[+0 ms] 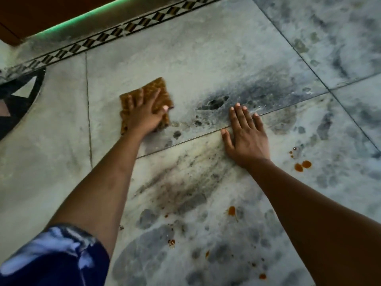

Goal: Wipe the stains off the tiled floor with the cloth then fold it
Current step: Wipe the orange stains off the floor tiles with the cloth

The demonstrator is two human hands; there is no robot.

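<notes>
A brown patterned cloth (147, 102), folded into a rough square, lay flat on the pale marbled tiled floor (206, 58), toward the upper left of the view. The left hand (144, 114) pressed down on it, fingers spread over the fabric and thumb at its right edge, so the grip was flattened on the cloth rather than closed around it. To the right, well apart from the cloth, the right hand (245, 133) rested palm down on the floor, fingers apart and holding nothing, lying across a grout line (288, 105). Orange-brown stains (302, 166) dotted the tiles near the right forearm, with more drops (231, 210) lower down. A blue sleeve (55, 256) covered the left upper arm. A checkered border strip (123, 29) ran along the far edge of the floor.
</notes>
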